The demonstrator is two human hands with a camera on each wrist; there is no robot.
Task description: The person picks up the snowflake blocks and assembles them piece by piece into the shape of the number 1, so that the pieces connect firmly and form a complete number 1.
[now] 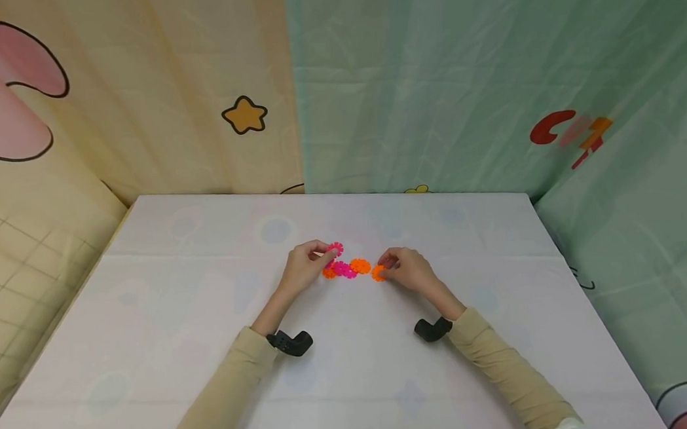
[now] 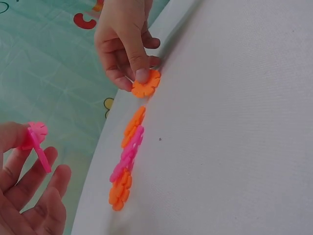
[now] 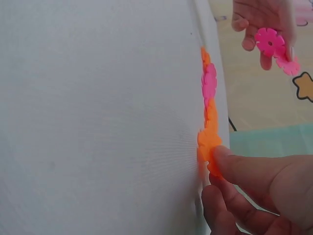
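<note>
My left hand (image 1: 303, 267) pinches a pair of joined flower-shaped plastic discs, one deep pink (image 3: 269, 42) and one lighter pink (image 3: 288, 65), raised above the table. Thumb and fingers of my right hand (image 1: 412, 270) pinch an orange flower-shaped disc (image 2: 146, 85) by its edge. Between the hands lies a row of similar discs on the table: an orange disc (image 1: 360, 266) nearest the right hand, pink discs (image 1: 344, 269) in the middle, and orange again (image 2: 120, 192) at the left end. In the head view a small gap separates the right hand's disc from the row.
A white cloth with faint pastel prints covers the table (image 1: 354, 384). Behind it hang a cream curtain (image 1: 183, 106) and a green curtain (image 1: 419, 92) with cartoon prints. Each wrist carries a black camera mount, one left (image 1: 292, 343) and one right (image 1: 432, 330).
</note>
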